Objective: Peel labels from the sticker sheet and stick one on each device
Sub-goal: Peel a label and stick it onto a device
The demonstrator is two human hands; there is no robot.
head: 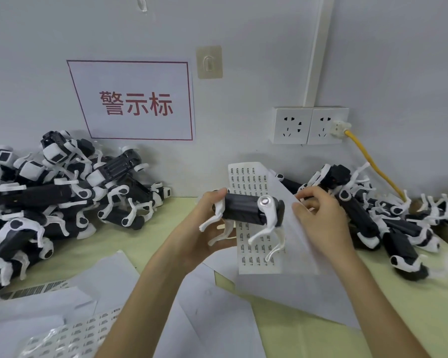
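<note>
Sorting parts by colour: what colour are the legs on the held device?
White legs, black body; head view.

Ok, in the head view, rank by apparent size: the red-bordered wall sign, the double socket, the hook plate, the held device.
1. wall sign
2. held device and double socket: alike, device nearer the camera, so unranked
3. hook plate

Assembly workshop bench, piled toy robot dogs (62, 200), label sheets (254, 182), wall sign (136, 102)
</note>
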